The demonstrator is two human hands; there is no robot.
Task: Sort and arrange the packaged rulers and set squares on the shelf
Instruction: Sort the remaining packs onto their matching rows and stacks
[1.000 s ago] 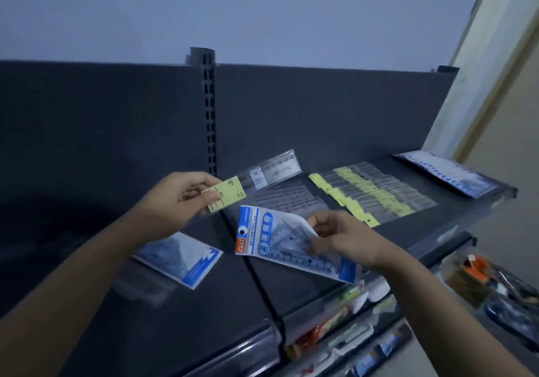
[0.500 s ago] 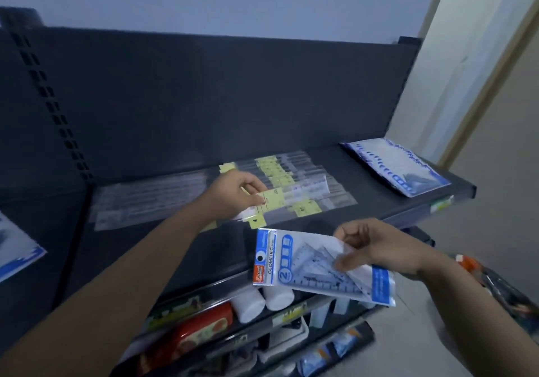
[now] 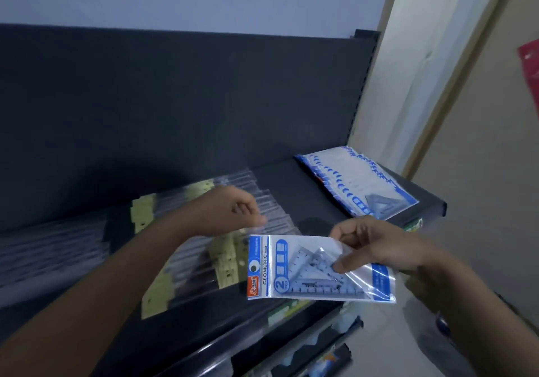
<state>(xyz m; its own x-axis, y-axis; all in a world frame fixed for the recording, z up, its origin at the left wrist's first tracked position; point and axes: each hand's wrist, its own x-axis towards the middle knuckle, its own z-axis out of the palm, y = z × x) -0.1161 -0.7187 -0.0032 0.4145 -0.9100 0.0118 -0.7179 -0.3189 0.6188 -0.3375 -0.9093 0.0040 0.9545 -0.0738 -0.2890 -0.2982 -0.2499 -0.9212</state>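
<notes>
Over the front edge of the shelf (image 3: 291, 191), toward its right half, the right hand (image 3: 379, 248) holds a set-square pack (image 3: 303, 271) out flat. The thumb lies on top of the clear film and the other fingers are curled beneath, clamped on the pack's right part. The pack carries a blue header strip reading GEOMETRIC at its left end and two clear triangles inside; it hangs in the air, touching only that hand.

The left hand (image 3: 233, 213) hovers over the rulers (image 3: 224, 260), which lie in clear sleeves with yellow header cards, fanned in overlapping rows across the middle of the shelf. Its fingers are curled, with the tips close to a sleeve, but blur hides whether they pinch anything, so I cannot tell.

At the right end of the shelf lies a stack of set-square packs (image 3: 361, 184), flat and fanned so the blue headers show step by step, reaching near the front right corner. A dark back panel (image 3: 175, 99) rises behind. Below the front edge, lower shelves (image 3: 306, 344) hold goods too blurred to name.
</notes>
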